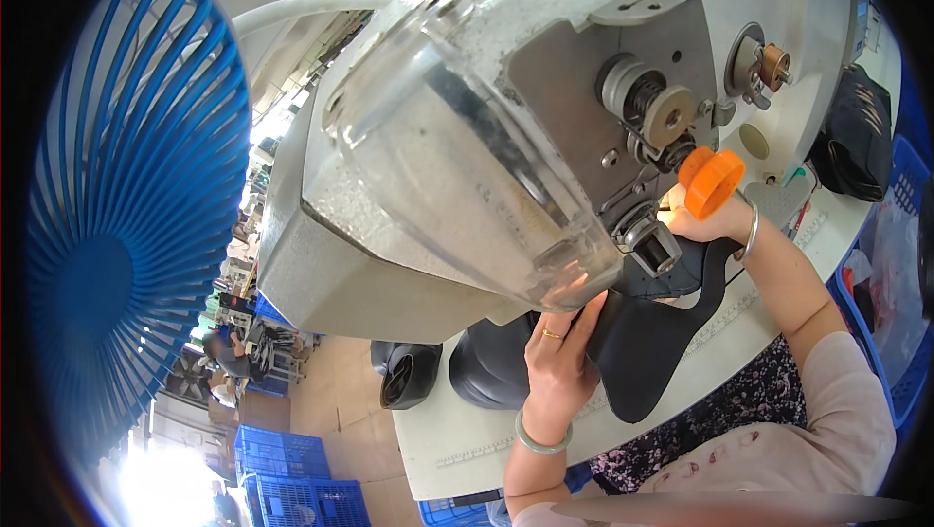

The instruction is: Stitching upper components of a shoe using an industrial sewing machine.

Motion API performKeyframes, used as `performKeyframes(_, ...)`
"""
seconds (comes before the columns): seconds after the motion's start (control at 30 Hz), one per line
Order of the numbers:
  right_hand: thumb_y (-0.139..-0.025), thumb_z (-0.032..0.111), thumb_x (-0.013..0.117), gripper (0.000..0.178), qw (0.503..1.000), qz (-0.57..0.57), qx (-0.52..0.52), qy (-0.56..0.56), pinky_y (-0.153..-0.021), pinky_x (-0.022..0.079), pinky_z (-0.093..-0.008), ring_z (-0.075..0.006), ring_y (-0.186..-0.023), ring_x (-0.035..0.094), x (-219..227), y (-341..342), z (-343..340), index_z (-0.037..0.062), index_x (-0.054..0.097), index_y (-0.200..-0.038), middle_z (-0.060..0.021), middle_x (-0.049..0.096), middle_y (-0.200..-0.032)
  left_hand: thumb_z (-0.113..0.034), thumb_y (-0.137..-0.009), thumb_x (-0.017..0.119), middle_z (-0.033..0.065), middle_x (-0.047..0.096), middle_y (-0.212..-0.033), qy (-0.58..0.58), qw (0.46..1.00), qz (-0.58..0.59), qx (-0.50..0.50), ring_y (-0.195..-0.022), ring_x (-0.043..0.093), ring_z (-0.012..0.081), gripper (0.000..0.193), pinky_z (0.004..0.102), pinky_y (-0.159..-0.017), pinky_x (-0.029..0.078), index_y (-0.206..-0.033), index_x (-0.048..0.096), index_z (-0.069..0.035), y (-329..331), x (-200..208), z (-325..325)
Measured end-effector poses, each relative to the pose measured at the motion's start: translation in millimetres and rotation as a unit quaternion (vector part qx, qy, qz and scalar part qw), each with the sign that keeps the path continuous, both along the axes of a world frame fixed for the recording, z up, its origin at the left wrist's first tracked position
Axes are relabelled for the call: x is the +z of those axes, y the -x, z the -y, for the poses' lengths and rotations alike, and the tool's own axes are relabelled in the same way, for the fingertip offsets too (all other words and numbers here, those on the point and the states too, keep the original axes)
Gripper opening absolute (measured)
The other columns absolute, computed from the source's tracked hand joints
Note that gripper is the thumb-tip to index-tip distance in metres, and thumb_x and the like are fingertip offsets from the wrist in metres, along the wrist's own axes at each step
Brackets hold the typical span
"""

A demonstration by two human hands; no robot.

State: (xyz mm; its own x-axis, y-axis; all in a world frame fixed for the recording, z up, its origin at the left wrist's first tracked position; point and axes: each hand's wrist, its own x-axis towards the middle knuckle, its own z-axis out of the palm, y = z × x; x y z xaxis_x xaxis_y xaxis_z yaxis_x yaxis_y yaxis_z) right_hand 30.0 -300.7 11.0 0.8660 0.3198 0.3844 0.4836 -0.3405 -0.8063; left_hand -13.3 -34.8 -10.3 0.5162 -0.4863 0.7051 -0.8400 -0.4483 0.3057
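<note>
A black leather-like piece [637,347] lies on the white bed of a sewing machine [379,269], its curved flap toward me. My left hand [561,371], with a ring and a pale green bangle, rests at the left of this piece. Its fingers stretch forward, and the tips are partly hidden by the machine's clear guard [457,147]. Beyond the piece, close to the needle area, is my right hand [702,229] with a silver bangle. An orange knob [712,183] covers part of it, and its fingers are mostly hidden. The needle itself cannot be seen.
More black pieces [482,371] lie left of my left hand, and a rolled black one [407,371] sits at the table's edge. A black item [856,133] stands at the right. Blue crates [302,498] are on the floor. A large blue fan [136,225] fills the left.
</note>
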Motion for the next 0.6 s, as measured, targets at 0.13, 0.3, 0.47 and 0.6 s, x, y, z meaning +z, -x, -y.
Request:
performKeyframes(0.13,-0.090,0.021,0.070,0.029,1.000,-0.005,-0.012,0.006,-0.060,0.041,-0.0322,-0.0132,-0.061,0.047,2.4,0.5,-0.9,-0.0047,0.064,-0.078,-0.0115,0.059,-0.065,-0.006,-0.073,0.075,0.0138,0.069,-0.112,0.004,1.000,0.000,0.010,-0.115,0.067,0.0353,0.043,0.0377,-0.102,0.051,-0.115,0.074,0.003,-4.3,-0.6,-0.2)
performKeyframes(0.3,-0.090,0.020,0.069,0.027,0.999,-0.014,0.002,-0.031,-0.061,0.041,-0.0330,-0.0142,-0.061,0.049,5.5,1.2,-3.5,-0.0046,0.066,-0.080,-0.0114,0.059,-0.065,-0.006,-0.072,0.074,0.0141,0.071,-0.109,0.029,0.999,-0.014,0.026,-0.105,0.070,0.0303,0.039,0.0348,-0.096,0.053,-0.111,0.075,0.003,-3.8,3.0,2.7)
performKeyframes(0.47,-0.089,0.020,0.069,0.026,1.000,-0.015,-0.011,-0.017,-0.060,0.041,-0.0329,-0.0138,-0.061,0.050,10.8,4.6,-5.1,-0.0045,0.066,-0.081,-0.0110,0.060,-0.065,-0.006,-0.073,0.075,0.0140,0.072,-0.108,0.052,0.998,0.018,0.001,-0.098,0.071,0.0249,0.036,0.0324,-0.090,0.055,-0.108,0.076,0.003,-1.0,9.1,5.4)
performKeyframes(0.6,-0.089,0.020,0.069,0.025,0.998,-0.048,-0.039,0.019,-0.060,0.040,-0.0324,-0.0131,-0.061,0.049,13.0,8.2,-3.4,-0.0041,0.066,-0.082,-0.0103,0.059,-0.064,-0.006,-0.082,0.072,0.0109,0.074,-0.098,0.053,0.998,0.020,0.026,-0.089,0.072,0.0229,0.026,0.0294,-0.083,0.056,-0.107,0.075,0.002,-1.6,5.8,6.5)
